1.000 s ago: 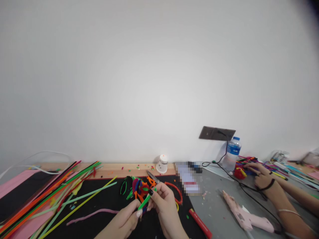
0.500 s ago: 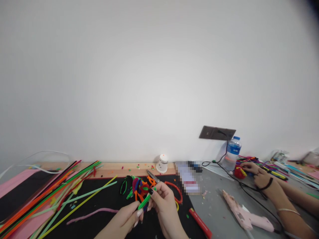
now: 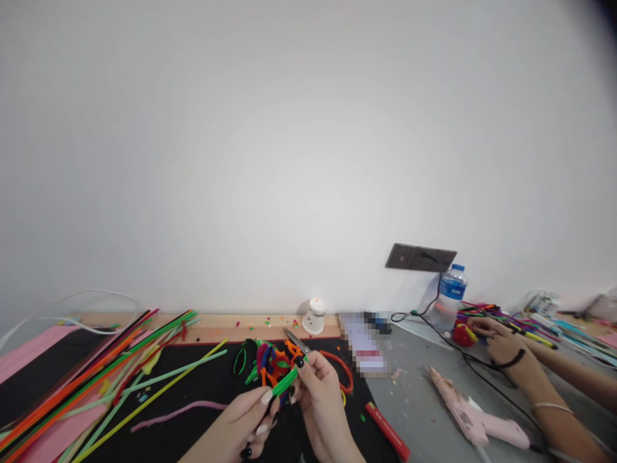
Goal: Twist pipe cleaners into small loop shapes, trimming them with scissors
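Pipe cleaners (image 3: 103,379) in orange, green, yellow and red fan across the left side of a worktable, lying partly over pink sheets (image 3: 80,424), with a thin white cord (image 3: 91,293) looping behind them against a pale wall (image 3: 308,161). A lilac strand (image 3: 180,410) curves over a black mat (image 3: 173,366) nearby. At center, low in the view, the left hand (image 3: 245,418) grips the lower end of a short green bundle (image 3: 286,384) between thumb and fingers, while the right hand (image 3: 321,392), dark polish on its thumbnail, pinches the upper end. The bundle slants upward to the right above the mat. Just beyond it sits a tangle of blue, red and orange pieces (image 3: 276,363), beside a dark green-edged loop (image 3: 240,359). Scissors (image 3: 297,341) point toward the wall behind the right hand, and a white cup (image 3: 314,318) stands upside down on a wooden strip (image 3: 226,328). To the right lie a pixelated rectangular item (image 3: 365,352) and a red tool (image 3: 388,433). A water bottle (image 3: 450,299) stands below a dark wall socket (image 3: 419,258), in front of which a black cable (image 3: 484,365) winds past a pink glue gun (image 3: 475,418). At far right, another person's hands (image 3: 501,347) work beside a red ball (image 3: 463,334).
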`<move>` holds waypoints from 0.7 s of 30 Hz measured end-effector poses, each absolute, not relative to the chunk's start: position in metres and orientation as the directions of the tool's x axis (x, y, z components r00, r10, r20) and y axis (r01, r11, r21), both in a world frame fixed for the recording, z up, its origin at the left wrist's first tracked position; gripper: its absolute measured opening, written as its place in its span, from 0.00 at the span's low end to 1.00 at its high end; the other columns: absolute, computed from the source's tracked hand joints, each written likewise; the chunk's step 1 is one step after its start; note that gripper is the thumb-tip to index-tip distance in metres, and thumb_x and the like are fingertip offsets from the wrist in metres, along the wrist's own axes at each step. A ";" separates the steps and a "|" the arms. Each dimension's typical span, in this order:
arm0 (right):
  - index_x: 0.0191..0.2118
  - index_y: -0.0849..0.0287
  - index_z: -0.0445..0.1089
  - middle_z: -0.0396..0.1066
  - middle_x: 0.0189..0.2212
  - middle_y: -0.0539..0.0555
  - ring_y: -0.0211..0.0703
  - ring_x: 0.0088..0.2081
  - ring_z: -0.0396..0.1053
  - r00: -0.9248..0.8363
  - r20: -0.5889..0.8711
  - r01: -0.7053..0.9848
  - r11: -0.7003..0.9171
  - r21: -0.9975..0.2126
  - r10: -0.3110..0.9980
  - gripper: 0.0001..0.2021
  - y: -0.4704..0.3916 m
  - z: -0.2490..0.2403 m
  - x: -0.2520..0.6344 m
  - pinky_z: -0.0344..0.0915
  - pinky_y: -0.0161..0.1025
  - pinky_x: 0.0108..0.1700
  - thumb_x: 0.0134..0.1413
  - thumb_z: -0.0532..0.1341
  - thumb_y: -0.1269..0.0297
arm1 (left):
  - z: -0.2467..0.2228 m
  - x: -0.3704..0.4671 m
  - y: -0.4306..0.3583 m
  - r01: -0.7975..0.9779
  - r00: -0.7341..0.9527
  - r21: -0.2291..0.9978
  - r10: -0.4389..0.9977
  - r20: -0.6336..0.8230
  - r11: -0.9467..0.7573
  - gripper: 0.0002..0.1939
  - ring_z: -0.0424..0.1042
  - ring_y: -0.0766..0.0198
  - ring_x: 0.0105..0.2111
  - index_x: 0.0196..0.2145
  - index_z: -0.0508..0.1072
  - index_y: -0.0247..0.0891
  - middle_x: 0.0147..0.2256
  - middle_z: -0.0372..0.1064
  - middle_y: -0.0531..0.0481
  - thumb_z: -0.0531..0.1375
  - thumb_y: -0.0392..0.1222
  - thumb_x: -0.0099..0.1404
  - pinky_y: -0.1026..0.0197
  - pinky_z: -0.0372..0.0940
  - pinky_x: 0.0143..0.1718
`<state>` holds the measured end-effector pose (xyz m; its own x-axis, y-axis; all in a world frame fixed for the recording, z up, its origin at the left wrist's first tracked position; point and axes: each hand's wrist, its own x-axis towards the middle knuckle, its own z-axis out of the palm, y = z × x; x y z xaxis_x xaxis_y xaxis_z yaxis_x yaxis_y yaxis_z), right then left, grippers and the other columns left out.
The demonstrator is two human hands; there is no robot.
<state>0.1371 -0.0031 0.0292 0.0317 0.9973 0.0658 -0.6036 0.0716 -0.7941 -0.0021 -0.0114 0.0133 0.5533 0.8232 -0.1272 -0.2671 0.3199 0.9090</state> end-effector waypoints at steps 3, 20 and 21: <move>0.23 0.61 0.61 0.58 0.14 0.43 0.28 0.15 0.55 0.026 0.065 -0.618 0.067 -0.784 0.998 0.12 -0.004 0.032 0.137 0.57 0.26 0.18 0.43 0.66 0.65 | 0.011 -0.002 -0.011 -0.303 0.567 0.888 0.814 -0.125 0.347 0.22 0.40 0.75 0.17 0.23 0.59 0.38 0.17 0.48 0.62 0.58 0.60 0.52 0.67 0.37 0.17; 0.30 0.62 0.68 0.68 0.19 0.49 0.32 0.15 0.65 -0.187 0.057 -0.594 -0.067 -0.801 0.981 0.11 -0.008 0.039 0.134 0.62 0.29 0.20 0.39 0.68 0.66 | 0.006 -0.004 -0.008 -0.267 0.496 0.928 0.863 -0.100 0.261 0.23 0.42 0.73 0.18 0.24 0.62 0.38 0.17 0.47 0.61 0.58 0.63 0.50 0.66 0.39 0.19; 0.29 0.62 0.67 0.67 0.17 0.48 0.32 0.14 0.63 -0.187 0.056 -0.596 -0.068 -0.800 0.981 0.11 -0.008 0.038 0.133 0.61 0.29 0.18 0.38 0.69 0.66 | 0.006 -0.003 -0.009 -0.226 0.489 0.948 0.868 -0.089 0.224 0.23 0.42 0.73 0.18 0.23 0.62 0.38 0.17 0.47 0.61 0.57 0.63 0.51 0.66 0.40 0.19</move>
<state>0.1335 -0.0077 0.0383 -0.1870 0.9807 0.0564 -0.5960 -0.0676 -0.8002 -0.0028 -0.0089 0.0064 0.4886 0.8680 -0.0890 -0.2256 0.2242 0.9481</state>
